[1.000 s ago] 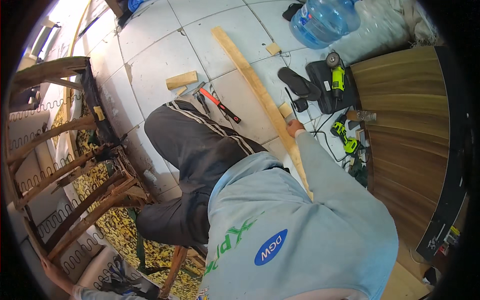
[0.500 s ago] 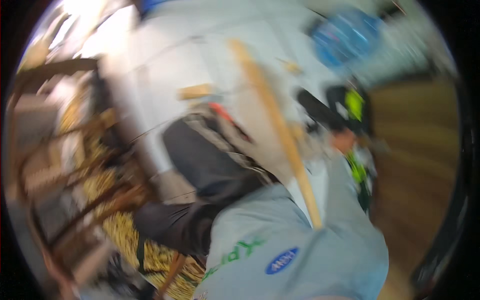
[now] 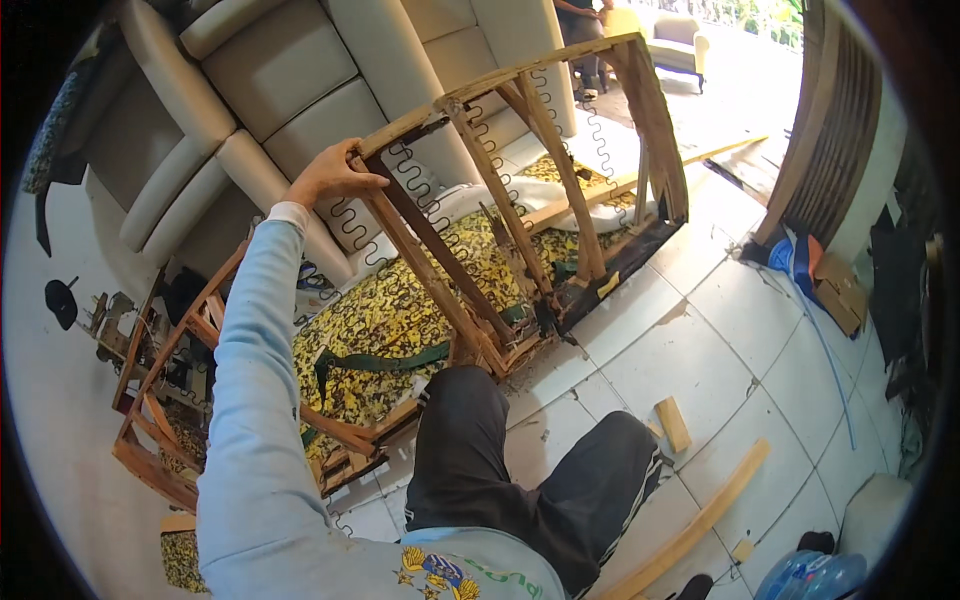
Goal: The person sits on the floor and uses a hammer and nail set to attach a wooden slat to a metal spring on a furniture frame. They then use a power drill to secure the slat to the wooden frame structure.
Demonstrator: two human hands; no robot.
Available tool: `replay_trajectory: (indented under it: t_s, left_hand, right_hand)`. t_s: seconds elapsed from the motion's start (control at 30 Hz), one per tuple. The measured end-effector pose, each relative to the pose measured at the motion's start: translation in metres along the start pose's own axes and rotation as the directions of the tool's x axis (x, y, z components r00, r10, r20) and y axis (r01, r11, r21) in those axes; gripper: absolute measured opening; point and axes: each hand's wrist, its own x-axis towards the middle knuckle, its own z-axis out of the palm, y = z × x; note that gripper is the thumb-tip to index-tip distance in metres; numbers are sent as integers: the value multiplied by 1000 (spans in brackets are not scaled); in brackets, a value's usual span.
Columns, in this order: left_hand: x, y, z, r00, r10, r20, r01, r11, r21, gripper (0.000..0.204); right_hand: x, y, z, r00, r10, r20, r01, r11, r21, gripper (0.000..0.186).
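Observation:
My left hand [image 3: 335, 180] is closed around the top left corner of a bare wooden sofa frame [image 3: 500, 190], its arm stretched forward. The frame stands tilted up in front of my knees, with upright slats and rows of zigzag metal springs [image 3: 405, 170]. Torn dark material clings to its lower rail. Behind and under it spreads yellow-and-black speckled foam [image 3: 370, 310], with a dark green strap [image 3: 395, 360] across it. My right hand is out of view.
Another wooden frame [image 3: 165, 455] lies at the left. Beige sofas [image 3: 290, 80] fill the back; a person [image 3: 585, 25] is beyond. On the tiles lie a wood block [image 3: 673, 424], a curved wooden strip [image 3: 700, 525], a clear blue plastic bottle [image 3: 815, 575] and a cardboard box [image 3: 840, 295].
My view has swung left from the blurred right side, where my right hand was beside a dark tool. My left hand, unseen before, now grips the sofa frame.

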Motion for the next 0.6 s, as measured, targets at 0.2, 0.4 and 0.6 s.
replay_trajectory:
  t_s: [0.2,0.4,0.6]
  left_hand:
    - [-6,28,-13,998,43,35,-43,999,-10,116]
    - [-21,19,0,996,3,-90,-14,993,-119,117]
    - [-24,27,8,989,22,-145,-28,999,-39,114]
  right_hand:
    - [-5,-39,-15,998,-55,44,55,998,9,43]
    - [-29,-64,-72,986,-142,88,133,986,105,47]
    - [-54,-64,-196,940,-300,164,187,852,489,51]
